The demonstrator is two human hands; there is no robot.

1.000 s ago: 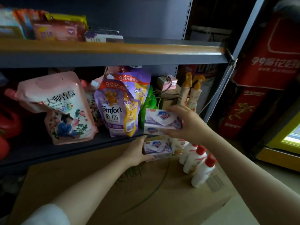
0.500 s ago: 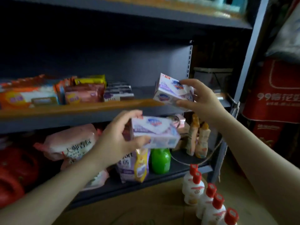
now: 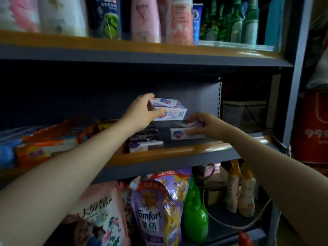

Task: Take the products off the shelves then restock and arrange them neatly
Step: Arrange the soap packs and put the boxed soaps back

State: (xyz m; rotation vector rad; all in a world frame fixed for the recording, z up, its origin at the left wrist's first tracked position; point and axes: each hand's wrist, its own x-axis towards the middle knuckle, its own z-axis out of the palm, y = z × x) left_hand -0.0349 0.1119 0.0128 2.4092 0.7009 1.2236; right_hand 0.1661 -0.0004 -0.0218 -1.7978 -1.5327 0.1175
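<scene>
My right hand (image 3: 205,125) presses a soap box (image 3: 186,133) flat onto the middle shelf (image 3: 177,153), squaring it to the front lip. At ten o'clock, my left hand (image 3: 142,112) grips a second box (image 3: 170,109), raised, ready for stacking.

On the middle shelf (image 3: 159,155), the right hand (image 3: 211,126) holds a soap box (image 3: 184,133) resting on the board, right of the LUX boxes (image 3: 145,141). The left hand (image 3: 142,113) holds a second box (image 3: 168,110) above and just left of it. Packets (image 3: 44,148) lie further left. Bottles (image 3: 142,18) stand on the shelf above; pouches (image 3: 156,210) stand below.
</scene>
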